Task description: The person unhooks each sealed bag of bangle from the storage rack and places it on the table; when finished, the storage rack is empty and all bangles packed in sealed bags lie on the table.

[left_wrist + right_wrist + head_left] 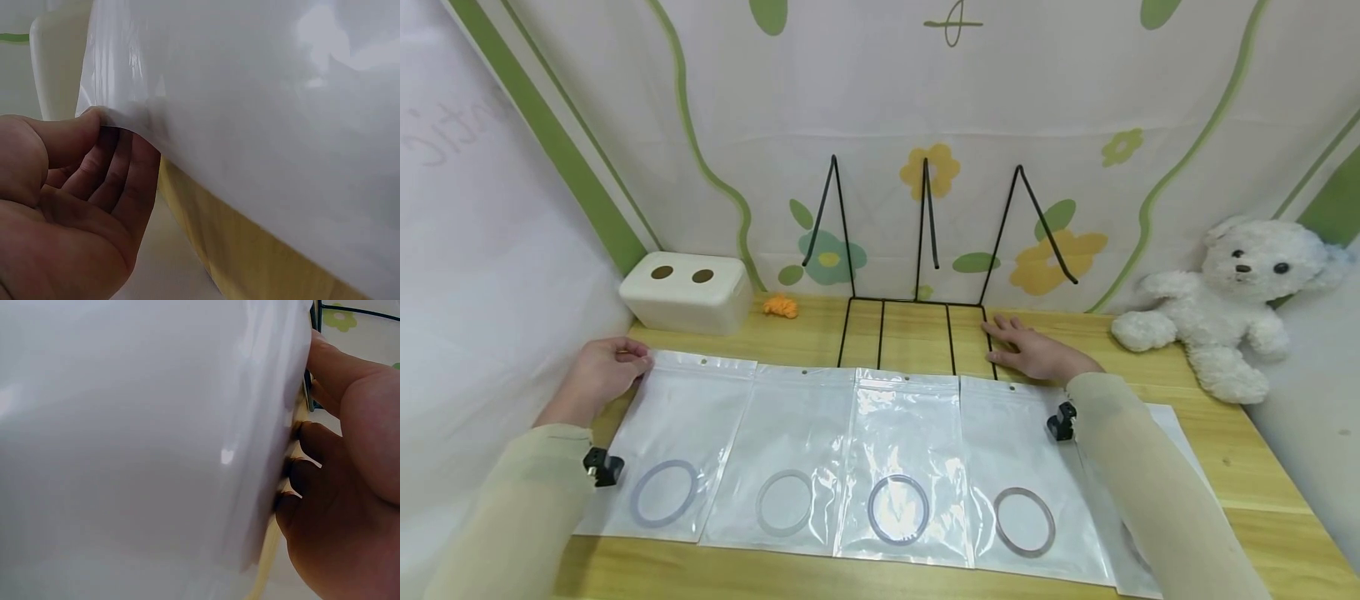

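Note:
My left hand [597, 375] pinches the top left corner of the leftmost clear zip bag [694, 417] between thumb and fingers; in the left wrist view that corner is lifted off the wood. Inside this bag lies a pale lilac bangle [635, 500]. To its right lie more zip bags in a row, with a clear bangle [760, 504], a bluish bangle [872, 510] and a reddish-brown bangle [1051, 527]. My right hand [1037, 352], fingers spread, rests at the right side of the black wire rack [917, 301], holding nothing. My right sleeve partly hides the rightmost bag [1172, 429].
The wire rack stands against the patterned cloth backdrop [865, 75]. A white box [692, 300] with two round holes sits at the back left, beside an orange yarn bundle [781, 307]. A white teddy bear [1213, 308] sits at the back right of the wooden table [1277, 475].

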A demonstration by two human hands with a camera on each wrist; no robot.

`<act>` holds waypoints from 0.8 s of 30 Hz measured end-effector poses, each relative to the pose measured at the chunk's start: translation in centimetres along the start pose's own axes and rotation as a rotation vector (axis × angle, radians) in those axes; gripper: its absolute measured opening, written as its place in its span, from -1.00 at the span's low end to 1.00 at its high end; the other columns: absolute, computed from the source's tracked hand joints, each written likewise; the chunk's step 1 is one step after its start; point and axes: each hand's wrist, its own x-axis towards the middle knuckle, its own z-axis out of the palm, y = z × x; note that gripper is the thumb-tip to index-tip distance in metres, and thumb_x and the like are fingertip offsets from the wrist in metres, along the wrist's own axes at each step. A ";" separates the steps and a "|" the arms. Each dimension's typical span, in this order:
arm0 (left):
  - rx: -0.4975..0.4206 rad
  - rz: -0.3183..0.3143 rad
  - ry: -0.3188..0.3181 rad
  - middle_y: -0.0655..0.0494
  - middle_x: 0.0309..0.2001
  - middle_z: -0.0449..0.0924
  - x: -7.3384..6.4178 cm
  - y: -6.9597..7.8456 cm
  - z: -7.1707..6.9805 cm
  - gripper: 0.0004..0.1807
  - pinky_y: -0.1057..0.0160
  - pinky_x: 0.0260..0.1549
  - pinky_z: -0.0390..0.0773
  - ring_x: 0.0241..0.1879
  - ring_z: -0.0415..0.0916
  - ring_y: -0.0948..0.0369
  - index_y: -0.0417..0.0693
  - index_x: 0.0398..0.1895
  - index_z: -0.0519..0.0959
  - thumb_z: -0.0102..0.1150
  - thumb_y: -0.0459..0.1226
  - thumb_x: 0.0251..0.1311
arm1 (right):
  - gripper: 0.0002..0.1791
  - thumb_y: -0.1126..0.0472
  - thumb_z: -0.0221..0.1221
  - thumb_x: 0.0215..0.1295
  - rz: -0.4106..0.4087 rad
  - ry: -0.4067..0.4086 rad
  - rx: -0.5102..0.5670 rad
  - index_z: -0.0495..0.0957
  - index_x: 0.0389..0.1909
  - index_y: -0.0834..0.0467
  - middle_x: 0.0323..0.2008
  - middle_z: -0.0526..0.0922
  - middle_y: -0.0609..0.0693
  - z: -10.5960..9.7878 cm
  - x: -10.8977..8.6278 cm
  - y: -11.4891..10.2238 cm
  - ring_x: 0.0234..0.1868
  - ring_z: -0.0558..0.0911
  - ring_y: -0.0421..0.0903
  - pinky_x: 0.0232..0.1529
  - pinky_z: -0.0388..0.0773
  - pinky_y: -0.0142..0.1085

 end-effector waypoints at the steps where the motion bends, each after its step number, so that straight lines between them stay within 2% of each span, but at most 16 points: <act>1: 0.001 0.006 -0.001 -0.23 -0.19 0.67 0.0 -0.1 0.1 -0.74 0.32 -0.43 0.61 -0.31 0.56 0.17 -0.50 0.06 0.53 0.14 -0.38 0.53 | -0.19 -0.12 0.04 0.73 0.002 0.000 0.002 -0.04 0.78 0.04 0.78 -0.26 0.26 0.0 0.0 0.0 0.74 -0.30 0.43 0.61 -0.21 0.52; 5: 0.019 0.022 -0.002 -0.24 -0.20 0.66 0.0 -0.3 0.4 -0.75 0.34 -0.45 0.58 -0.31 0.55 0.14 -0.52 0.04 0.53 0.14 -0.39 0.52 | -0.19 -0.12 0.03 0.73 0.005 0.001 0.002 -0.04 0.78 0.02 0.78 -0.26 0.24 0.0 0.0 0.1 0.75 -0.30 0.42 0.61 -0.21 0.52; 13: 0.071 0.009 -0.013 -0.19 -0.24 0.61 0.7 -0.7 0.7 -0.74 0.30 -0.44 0.54 -0.26 0.52 0.01 -0.48 0.04 0.53 0.19 -0.37 0.51 | -0.19 -0.12 0.02 0.73 0.000 0.000 0.002 -0.05 0.78 0.04 0.77 -0.26 0.27 0.0 -0.1 0.0 0.74 -0.30 0.45 0.60 -0.22 0.53; 20: 0.098 -0.017 -0.029 -0.33 -0.08 0.58 0.7 -0.7 0.7 -0.68 0.31 -0.34 0.56 -0.14 0.53 -0.09 -0.48 0.14 0.51 0.17 -0.35 0.53 | -0.19 -0.12 0.02 0.73 0.001 -0.002 0.002 -0.05 0.78 0.04 0.77 -0.27 0.27 -0.1 -0.1 -0.1 0.74 -0.31 0.45 0.60 -0.24 0.53; 24: 0.133 0.014 -0.031 -0.41 -0.01 0.60 0.4 -0.4 0.6 -0.66 0.19 -0.25 0.61 -0.09 0.55 -0.15 -0.50 0.16 0.52 0.14 -0.33 0.54 | -0.19 -0.13 0.03 0.73 -0.003 -0.003 0.005 -0.04 0.78 0.05 0.77 -0.26 0.29 -0.1 -0.2 -0.3 0.74 -0.30 0.46 0.60 -0.24 0.53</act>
